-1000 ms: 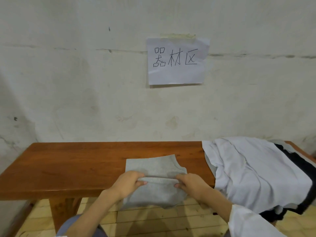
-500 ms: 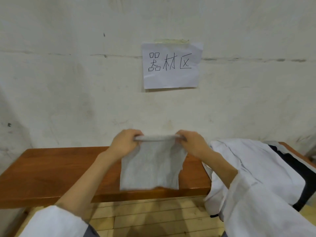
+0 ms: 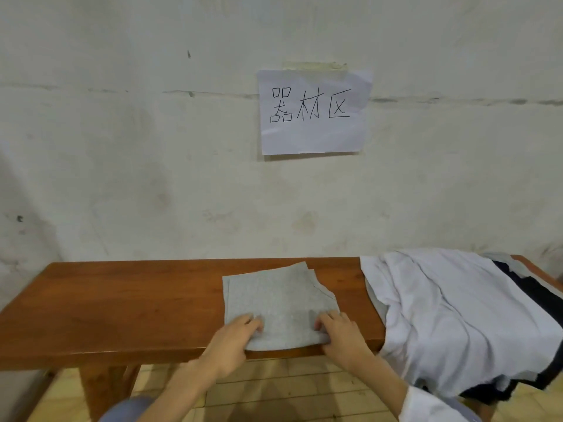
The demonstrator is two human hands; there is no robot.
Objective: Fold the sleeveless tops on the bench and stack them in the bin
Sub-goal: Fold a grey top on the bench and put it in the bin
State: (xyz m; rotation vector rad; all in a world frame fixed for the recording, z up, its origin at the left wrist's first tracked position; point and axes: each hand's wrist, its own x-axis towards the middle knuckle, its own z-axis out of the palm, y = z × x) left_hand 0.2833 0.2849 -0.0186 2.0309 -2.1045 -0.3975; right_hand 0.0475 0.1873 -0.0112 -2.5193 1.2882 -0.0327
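Note:
A grey sleeveless top [image 3: 280, 303] lies folded flat on the wooden bench [image 3: 122, 300], near its front edge and a little right of the middle. My left hand [image 3: 233, 342] grips the top's near-left corner, fingers lying over the cloth. My right hand [image 3: 341, 336] grips the near-right corner the same way. A heap of unfolded tops [image 3: 451, 315], white on the surface with dark and grey ones [image 3: 530, 287] under it, covers the bench's right end and hangs over the front. No bin is in view.
Bare bench wood stretches to the left of the grey top. A plastered wall stands close behind the bench, with a handwritten paper sheet [image 3: 313, 111] taped to it. Wooden floor boards [image 3: 289, 388] show below the bench.
Both hands lifted the grey top off the bench, held it up by its folded edge, then laid it back down flat, folded smaller than before.

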